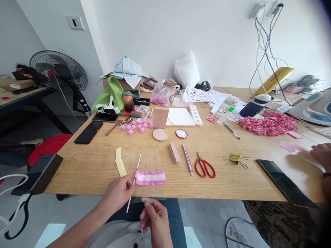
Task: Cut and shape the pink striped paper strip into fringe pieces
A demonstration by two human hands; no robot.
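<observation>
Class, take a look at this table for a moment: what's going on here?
A person's left hand grips a thin wooden stick at the table's near edge, with the stick beside a pink-and-white striped strip on a clear plastic sheet. Their right hand sits just below the edge, nearest that sheet. Red-handled scissors and a craft knife lie on the wooden table. Another person's hand shows at the far right.

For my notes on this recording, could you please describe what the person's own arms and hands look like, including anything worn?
The left hand and right hand are bare, without gloves. The left forearm has no sleeve over it. The person wears a light grey top and dark blue jeans.
</observation>
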